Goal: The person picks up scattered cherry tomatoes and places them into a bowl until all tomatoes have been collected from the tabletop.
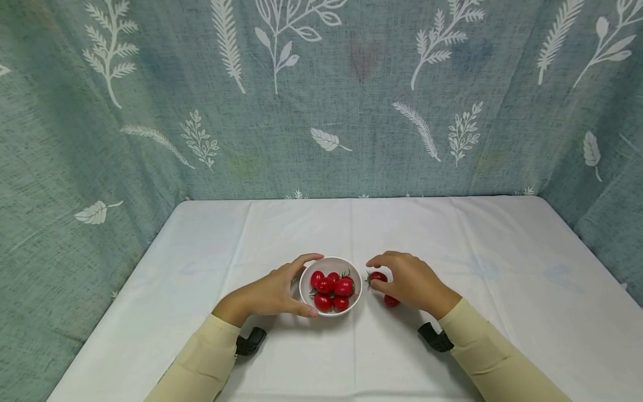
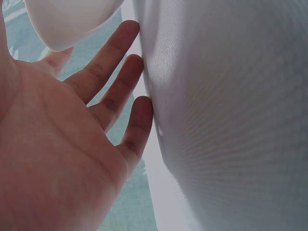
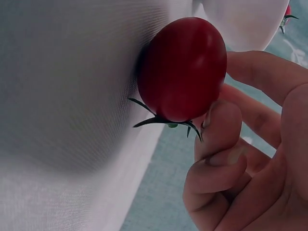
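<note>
A small white bowl [image 1: 305, 298] stands on the table with several red cherry tomatoes [image 1: 325, 285] inside. My left hand [image 1: 273, 291] steadies it from the left, thumb at the near rim and index finger at the far rim. The other left fingers [image 2: 129, 127] are spread down to the cloth. Right of the bowl, my right hand [image 1: 414, 282] has thumb and index finger around a cherry tomato [image 1: 378, 276] whose green stem end faces the bowl. Another tomato [image 3: 183, 70] lies under that hand, large in the right wrist view, where it hides the thumb and index fingertips.
A white cloth covers the table [image 1: 301, 368]. Behind it and at both sides hangs a green-blue curtain [image 1: 361, 139] with white leaf prints. Each wrist carries a black band device [image 1: 251, 341].
</note>
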{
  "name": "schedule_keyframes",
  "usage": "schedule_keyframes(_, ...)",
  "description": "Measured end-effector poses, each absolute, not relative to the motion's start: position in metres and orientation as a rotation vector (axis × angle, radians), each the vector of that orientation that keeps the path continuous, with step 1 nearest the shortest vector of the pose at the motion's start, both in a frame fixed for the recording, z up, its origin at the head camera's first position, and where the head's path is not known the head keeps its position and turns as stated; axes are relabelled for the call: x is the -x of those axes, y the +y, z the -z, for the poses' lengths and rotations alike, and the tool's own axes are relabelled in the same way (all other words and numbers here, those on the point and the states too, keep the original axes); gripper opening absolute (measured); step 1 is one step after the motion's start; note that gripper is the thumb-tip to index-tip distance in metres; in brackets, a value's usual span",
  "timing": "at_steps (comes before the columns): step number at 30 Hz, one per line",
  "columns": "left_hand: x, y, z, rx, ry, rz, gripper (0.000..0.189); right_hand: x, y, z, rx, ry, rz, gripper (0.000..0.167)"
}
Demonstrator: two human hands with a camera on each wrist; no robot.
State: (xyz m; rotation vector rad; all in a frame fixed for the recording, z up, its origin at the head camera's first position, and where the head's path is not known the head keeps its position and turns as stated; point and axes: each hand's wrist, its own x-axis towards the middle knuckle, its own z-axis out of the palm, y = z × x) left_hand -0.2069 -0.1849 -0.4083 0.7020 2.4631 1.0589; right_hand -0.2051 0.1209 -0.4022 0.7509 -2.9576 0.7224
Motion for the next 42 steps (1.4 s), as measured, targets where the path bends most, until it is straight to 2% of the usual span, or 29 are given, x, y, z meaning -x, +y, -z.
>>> schedule_keyframes(42, 0.2064, -0.1848, 0.4075, -0.683, 2.456, -1.069, 0.107, 0.2067, 0.1207, 0.4047, -0.706, -3.043, -0.647, 0.028)
